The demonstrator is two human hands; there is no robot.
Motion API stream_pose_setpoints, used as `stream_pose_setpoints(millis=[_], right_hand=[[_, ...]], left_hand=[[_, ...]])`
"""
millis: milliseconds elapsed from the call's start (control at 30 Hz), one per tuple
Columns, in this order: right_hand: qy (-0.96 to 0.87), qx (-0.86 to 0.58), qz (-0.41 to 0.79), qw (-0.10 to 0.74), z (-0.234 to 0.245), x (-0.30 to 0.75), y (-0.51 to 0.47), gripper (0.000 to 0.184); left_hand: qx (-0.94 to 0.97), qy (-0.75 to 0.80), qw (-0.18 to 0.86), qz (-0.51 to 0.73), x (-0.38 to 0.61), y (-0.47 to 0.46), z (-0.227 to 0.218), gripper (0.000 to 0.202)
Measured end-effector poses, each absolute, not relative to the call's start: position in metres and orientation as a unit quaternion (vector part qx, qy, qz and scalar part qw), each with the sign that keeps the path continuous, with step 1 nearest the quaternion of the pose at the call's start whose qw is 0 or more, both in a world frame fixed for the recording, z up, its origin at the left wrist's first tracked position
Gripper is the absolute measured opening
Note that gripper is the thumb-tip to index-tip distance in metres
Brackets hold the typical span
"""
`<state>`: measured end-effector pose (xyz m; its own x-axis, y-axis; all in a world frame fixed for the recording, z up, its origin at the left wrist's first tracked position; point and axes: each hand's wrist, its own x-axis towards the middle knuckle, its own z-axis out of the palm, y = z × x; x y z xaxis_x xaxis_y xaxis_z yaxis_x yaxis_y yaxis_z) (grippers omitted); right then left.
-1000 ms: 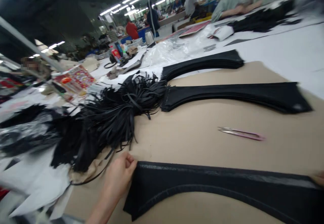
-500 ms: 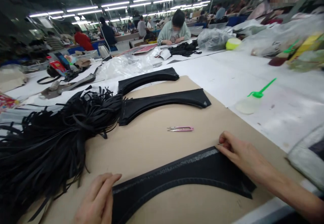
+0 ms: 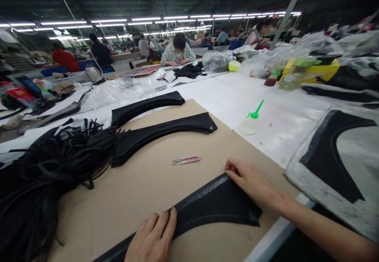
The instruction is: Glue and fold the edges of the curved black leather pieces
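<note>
A curved black panel [image 3: 217, 201] with a greyish strip along its upper edge lies on the brown board in front of me. My left hand [image 3: 154, 234] rests flat on its middle, fingers laid over the upper edge. At the panel's upper right corner, my right hand [image 3: 245, 177] has thumb and fingers pinched on the edge. Pink-handled thread snips [image 3: 186, 160] lie on the board beyond the panel. Farther back are two stacks of similar black panels, a nearer stack [image 3: 162, 135] and a farther stack [image 3: 148, 106].
Black strips [image 3: 35, 187] heap at the left. A white bottle with a green nozzle [image 3: 255, 116] stands on the white table. Another black panel [image 3: 328, 151] lies on a pale surface at the right. A co-worker [image 3: 178, 51] bends over the table's far side.
My left hand has moved from the panel's left end onto its middle and now lies flat. My right hand keeps its pinch at the corner. The view has turned right.
</note>
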<state>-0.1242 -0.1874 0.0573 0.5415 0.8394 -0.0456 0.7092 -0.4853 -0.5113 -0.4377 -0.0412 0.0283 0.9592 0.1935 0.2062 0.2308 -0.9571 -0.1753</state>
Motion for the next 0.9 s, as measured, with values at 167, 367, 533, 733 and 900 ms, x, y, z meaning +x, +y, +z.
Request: stream_pose_setpoints(millis=[167,367,533,733,900], right_hand=[[-0.612,-0.74,0.046,0.275,0.071,-0.153,-0.184,0.03],[-0.782,-0.588,0.068,0.195,0.074,-0.217,-0.162,0.05],[-0.777,-0.603,0.003,0.182,0.053,-0.207,-0.168,0.058],[-0.752,-0.637,-0.089,0.145,0.047,-0.156,-0.199,0.049],[-0.749,-0.625,-0.123,0.18,0.051,-0.18,-0.187,0.05]], left_hand=[[-0.984,-0.139,0.089,-0.071,-0.43,-0.058,0.041,0.062],[-0.981,-0.171,0.073,-0.05,-0.42,-0.068,0.054,0.059],[-0.98,-0.19,0.047,-0.04,-0.42,-0.07,0.056,0.056],[-0.978,-0.203,0.017,-0.037,-0.421,-0.072,0.056,0.056],[-0.972,-0.23,0.016,-0.045,-0.42,-0.077,0.059,0.048]])
